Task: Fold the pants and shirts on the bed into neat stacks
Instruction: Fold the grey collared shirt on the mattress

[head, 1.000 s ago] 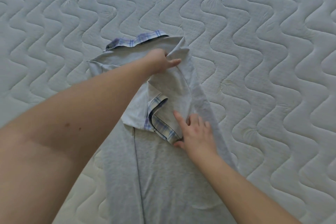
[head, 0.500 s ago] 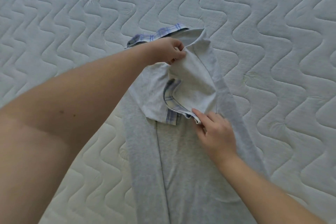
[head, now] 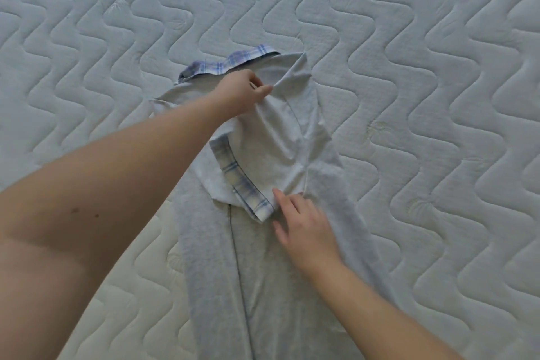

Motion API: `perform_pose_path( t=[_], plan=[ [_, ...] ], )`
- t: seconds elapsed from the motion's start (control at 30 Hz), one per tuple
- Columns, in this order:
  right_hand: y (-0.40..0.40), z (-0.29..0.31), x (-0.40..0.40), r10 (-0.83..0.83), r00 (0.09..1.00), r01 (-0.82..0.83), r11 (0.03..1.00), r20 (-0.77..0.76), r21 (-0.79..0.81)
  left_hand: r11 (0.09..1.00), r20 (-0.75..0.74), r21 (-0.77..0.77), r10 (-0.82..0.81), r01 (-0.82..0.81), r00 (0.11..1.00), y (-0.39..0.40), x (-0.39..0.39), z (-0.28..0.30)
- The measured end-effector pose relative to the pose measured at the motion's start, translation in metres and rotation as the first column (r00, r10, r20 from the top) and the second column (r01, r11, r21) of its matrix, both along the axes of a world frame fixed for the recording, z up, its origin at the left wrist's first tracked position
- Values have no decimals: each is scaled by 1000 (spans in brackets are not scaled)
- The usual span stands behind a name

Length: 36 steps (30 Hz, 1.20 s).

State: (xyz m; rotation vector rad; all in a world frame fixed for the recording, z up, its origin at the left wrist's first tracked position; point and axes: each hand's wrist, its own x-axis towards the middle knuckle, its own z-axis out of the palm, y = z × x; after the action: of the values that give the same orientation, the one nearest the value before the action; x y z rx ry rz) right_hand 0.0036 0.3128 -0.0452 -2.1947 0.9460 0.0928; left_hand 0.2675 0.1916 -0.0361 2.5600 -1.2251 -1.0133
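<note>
Head view looks down on a light grey cotton shirt with blue plaid trim (head: 271, 155) lying lengthwise on the white wave-quilted bed (head: 423, 67). Left hand (head: 244, 93) pinches a fold of the grey cloth just beyond its fingertips, lifting it into a ridge. Right hand (head: 304, 228) rests flat with fingers straight on the fabric, its fingertips touching the plaid-edged sleeve cuff (head: 248, 187).

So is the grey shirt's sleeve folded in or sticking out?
Folded in: the grey shirt's plaid-cuffed sleeve lies across its body, left hand pinching the fabric.
</note>
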Motion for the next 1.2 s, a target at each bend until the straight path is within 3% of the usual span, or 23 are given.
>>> perform_pose_path(
  t=[0.13,0.27,0.53,0.7,0.8,1.0,1.2],
  plan=[
    [-5,-2,-3,4,996,-18,990,-93,-142,999,38,33,-24,22,999,-13,-21,-7],
    [-13,-5,-1,-57,998,62,956,26,-287,1000,51,4,-7,6,999,-24,-28,-7],
    [-23,-3,4,-138,980,170,955,144,-241,993,53,118,-12,6,999,-31,-18,4],
    [-38,-4,-9,-228,968,248,936,107,-249,998,-21,-58,5,-6,1000,-47,-32,2],
    [-45,-3,-18,-258,961,276,927,101,-254,998,11,-66,-3,3,1000,-61,-42,-4],
    [-37,-6,-48,-280,960,272,916,16,-294,929,-57,-253,266,-271,962,-70,-54,-8],
    [-3,-18,-80,-248,960,162,876,-134,-454,850,-91,-504,127,-155,988,-9,-116,14]
  ],
)
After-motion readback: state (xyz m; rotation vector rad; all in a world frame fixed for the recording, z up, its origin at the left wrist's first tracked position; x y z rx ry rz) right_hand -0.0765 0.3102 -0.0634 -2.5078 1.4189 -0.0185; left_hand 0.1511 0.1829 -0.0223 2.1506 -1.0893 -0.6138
